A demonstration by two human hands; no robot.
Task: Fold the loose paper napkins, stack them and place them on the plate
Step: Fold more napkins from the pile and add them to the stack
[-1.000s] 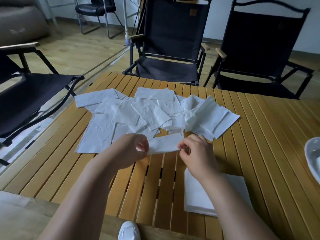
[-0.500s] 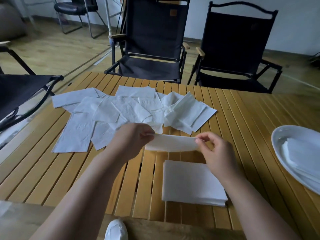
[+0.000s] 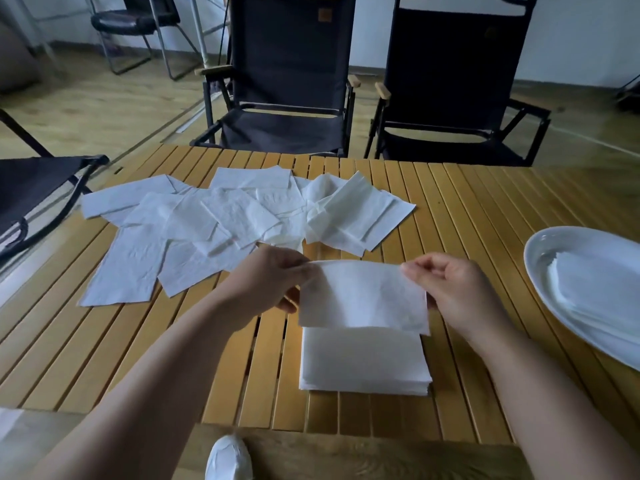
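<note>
A folded white napkin (image 3: 363, 296) hangs between my hands, just above a neat stack of folded napkins (image 3: 363, 362) near the table's front edge. My left hand (image 3: 266, 282) pinches its upper left corner and my right hand (image 3: 453, 292) pinches its upper right corner. Several loose napkins (image 3: 221, 223) lie spread in an overlapping pile on the far left half of the slatted wooden table (image 3: 485, 209). A white oval plate (image 3: 540, 268) at the right edge holds a layer of folded napkins (image 3: 595, 292).
Two black folding chairs (image 3: 287, 84) stand behind the table's far edge, and another black chair (image 3: 31, 192) sits at the left. A white shoe (image 3: 228, 459) shows below the front edge.
Both hands carried the folded napkin toward me and to the right, over the stack; it now hangs flat and facing me. The view swung right, revealing more of the plate.
</note>
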